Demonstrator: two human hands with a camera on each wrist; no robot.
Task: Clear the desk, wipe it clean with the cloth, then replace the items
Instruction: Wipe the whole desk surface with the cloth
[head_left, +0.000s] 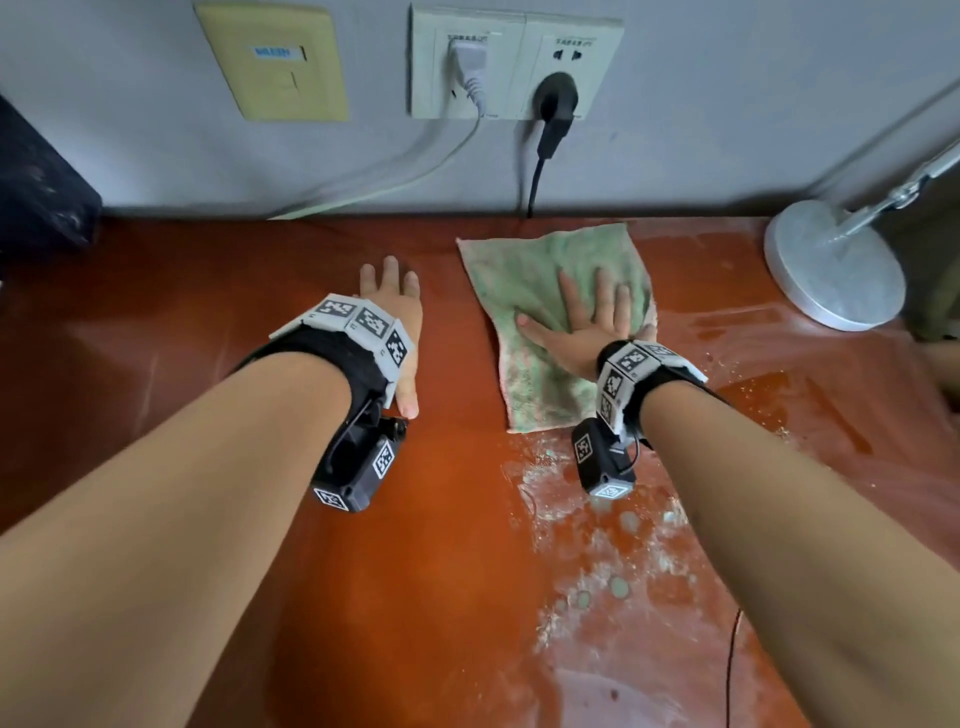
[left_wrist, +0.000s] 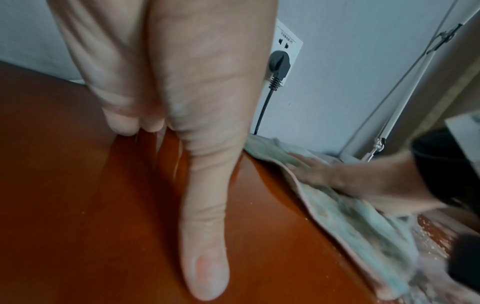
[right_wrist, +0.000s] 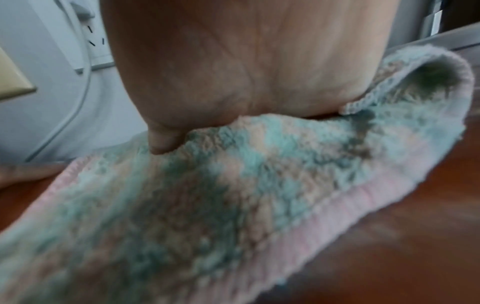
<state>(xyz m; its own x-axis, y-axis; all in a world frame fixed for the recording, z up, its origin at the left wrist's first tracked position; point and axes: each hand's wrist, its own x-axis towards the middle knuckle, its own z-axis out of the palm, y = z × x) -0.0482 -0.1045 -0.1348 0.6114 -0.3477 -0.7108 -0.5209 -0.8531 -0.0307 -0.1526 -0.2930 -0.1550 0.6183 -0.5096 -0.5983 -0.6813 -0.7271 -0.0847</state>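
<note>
A green and pink cloth (head_left: 535, 312) lies flat on the reddish-brown desk (head_left: 208, 322), near the back wall. My right hand (head_left: 592, 317) presses on it with straight spread fingers. In the right wrist view the palm (right_wrist: 246, 67) rests on the fluffy cloth (right_wrist: 207, 205), whose right edge is folded up. My left hand (head_left: 395, 306) lies flat on the bare desk to the left of the cloth, fingers straight; the left wrist view shows its thumb (left_wrist: 207, 226) stretched along the wood. White dusty smears (head_left: 597, 530) cover the desk below the cloth.
A lamp with a round silver base (head_left: 836, 265) stands at the back right. Wall sockets hold a white plug (head_left: 470, 67) and a black plug (head_left: 556, 104), whose cables drop behind the desk. A dark box (head_left: 41, 182) sits at the far left. A thin cable (head_left: 732, 670) runs off the front.
</note>
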